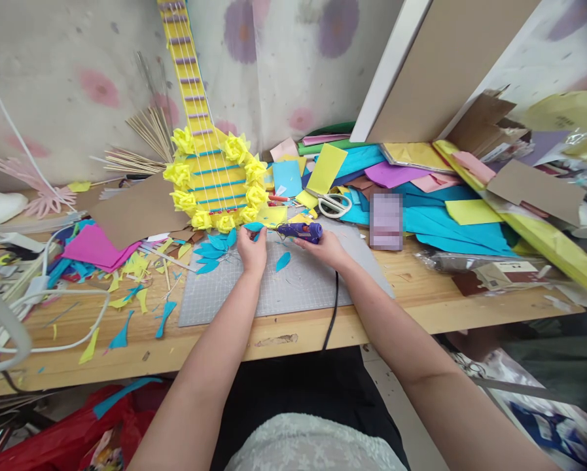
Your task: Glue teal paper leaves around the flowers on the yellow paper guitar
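Note:
My right hand (325,247) is closed round a purple glue gun (300,230), whose nozzle points left over the grey cutting mat (293,288). My left hand (252,250) pinches a small blue paper leaf (254,227) right at the gun's tip. Another blue leaf (283,261) lies on the mat between my hands. A fan of blue leaves (214,252) lies at the mat's far left corner. Just beyond stands a yellow paper guitar (214,180) ringed with yellow paper flowers.
The gun's black cord (333,307) runs over the table's front edge. White-handled scissors (333,204) lie behind the gun. Coloured paper sheets (421,196) pile up on the right, paper scraps (121,288) and white cables (52,307) on the left. Cardboard (136,212) lies beside the guitar.

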Demonstrator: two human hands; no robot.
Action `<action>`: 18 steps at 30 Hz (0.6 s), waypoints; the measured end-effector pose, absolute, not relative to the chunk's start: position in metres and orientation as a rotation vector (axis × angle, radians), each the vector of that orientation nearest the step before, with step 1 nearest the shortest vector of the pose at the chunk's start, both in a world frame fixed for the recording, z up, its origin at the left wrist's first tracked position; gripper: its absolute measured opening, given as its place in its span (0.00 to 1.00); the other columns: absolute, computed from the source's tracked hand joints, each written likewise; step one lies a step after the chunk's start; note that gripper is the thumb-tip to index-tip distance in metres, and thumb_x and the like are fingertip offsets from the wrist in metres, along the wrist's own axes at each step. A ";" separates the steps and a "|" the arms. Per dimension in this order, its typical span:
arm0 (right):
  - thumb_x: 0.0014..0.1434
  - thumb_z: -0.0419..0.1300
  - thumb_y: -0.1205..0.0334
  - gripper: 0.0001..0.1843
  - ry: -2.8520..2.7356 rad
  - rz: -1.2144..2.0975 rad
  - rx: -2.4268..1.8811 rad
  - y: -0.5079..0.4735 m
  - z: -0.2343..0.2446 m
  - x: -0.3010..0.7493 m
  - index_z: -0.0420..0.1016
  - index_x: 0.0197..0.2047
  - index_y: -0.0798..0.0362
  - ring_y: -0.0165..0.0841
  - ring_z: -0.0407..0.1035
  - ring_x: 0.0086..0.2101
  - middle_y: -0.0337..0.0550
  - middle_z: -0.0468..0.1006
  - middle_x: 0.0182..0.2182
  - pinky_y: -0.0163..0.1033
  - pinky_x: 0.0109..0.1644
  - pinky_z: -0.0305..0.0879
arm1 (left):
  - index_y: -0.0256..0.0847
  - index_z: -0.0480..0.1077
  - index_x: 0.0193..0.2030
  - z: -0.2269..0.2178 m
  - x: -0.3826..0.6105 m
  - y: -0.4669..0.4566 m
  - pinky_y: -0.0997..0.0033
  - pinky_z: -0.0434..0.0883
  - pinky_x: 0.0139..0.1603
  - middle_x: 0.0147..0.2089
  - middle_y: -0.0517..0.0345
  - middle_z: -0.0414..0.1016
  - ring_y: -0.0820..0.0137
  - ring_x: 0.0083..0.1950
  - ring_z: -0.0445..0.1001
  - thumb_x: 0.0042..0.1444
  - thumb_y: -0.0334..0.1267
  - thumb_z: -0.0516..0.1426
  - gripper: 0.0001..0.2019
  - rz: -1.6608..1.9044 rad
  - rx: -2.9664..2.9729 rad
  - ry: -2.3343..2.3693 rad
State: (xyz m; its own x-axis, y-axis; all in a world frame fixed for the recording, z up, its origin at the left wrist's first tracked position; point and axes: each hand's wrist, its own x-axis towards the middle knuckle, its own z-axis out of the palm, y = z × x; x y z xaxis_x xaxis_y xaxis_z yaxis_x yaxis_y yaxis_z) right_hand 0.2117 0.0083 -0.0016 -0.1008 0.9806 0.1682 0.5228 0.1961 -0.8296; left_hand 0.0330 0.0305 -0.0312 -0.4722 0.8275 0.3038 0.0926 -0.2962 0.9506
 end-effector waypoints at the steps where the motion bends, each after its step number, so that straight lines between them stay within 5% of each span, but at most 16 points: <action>1: 0.48 0.63 0.43 0.20 -1.722 0.776 -1.448 0.008 -0.001 0.213 0.79 0.36 0.50 0.43 0.74 0.36 0.45 0.81 0.31 0.45 0.39 0.68 | 0.40 0.64 0.31 -0.032 0.033 0.031 0.68 0.69 0.42 0.30 0.59 0.72 0.71 0.33 0.73 0.45 0.36 0.62 0.10 1.820 1.149 1.406; 11: 0.48 0.60 0.39 0.25 -1.389 0.742 -1.639 0.012 0.008 0.249 0.77 0.28 0.56 0.33 0.66 0.20 0.43 0.73 0.18 0.38 0.26 0.61 | 0.40 0.65 0.32 -0.018 0.017 0.029 0.68 0.71 0.40 0.32 0.59 0.74 0.73 0.33 0.73 0.41 0.43 0.65 0.16 1.900 0.876 1.198; 18: 0.45 0.62 0.39 0.25 -1.508 0.657 -1.820 0.017 0.002 0.256 0.77 0.30 0.56 0.42 0.72 0.31 0.49 0.77 0.24 0.42 0.34 0.63 | 0.40 0.65 0.32 -0.013 0.013 0.029 0.68 0.71 0.39 0.34 0.57 0.74 0.70 0.37 0.74 0.41 0.38 0.65 0.15 1.912 0.794 1.234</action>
State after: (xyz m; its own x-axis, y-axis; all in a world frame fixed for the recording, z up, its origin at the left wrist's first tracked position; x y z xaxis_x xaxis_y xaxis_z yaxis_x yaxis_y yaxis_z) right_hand 0.2564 0.0169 0.0016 0.2029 0.9785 0.0383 0.6379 -0.1023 -0.7633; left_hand 0.0131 0.0288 -0.0135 -0.5550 0.8241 0.1136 -0.2360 -0.2869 0.9284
